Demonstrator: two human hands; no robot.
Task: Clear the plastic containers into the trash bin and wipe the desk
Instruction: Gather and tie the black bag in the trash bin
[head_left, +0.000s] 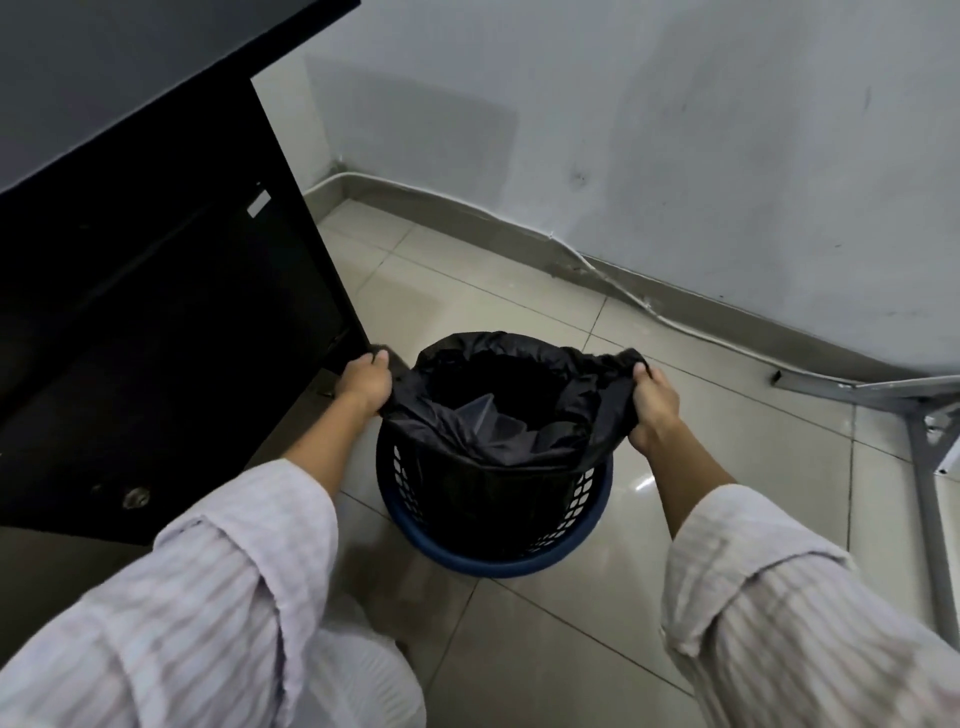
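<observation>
A blue perforated trash bin (587, 506) stands on the tiled floor, lined with a black trash bag (571, 395). Inside the bag lies a clear plastic container (485, 413), partly hidden by the bag's folds. My left hand (366, 382) grips the bag's left edge. My right hand (655, 410) grips its right edge. Both hands hold the bag's mouth stretched wide above the bin's rim.
The dark desk (130, 104) with its black side panel (171, 338) stands just left of the bin. A grey wall (675, 130) with a cable along the skirting runs behind. Metal legs (924, 467) stand at the right. Beige floor tiles (571, 649) lie in front.
</observation>
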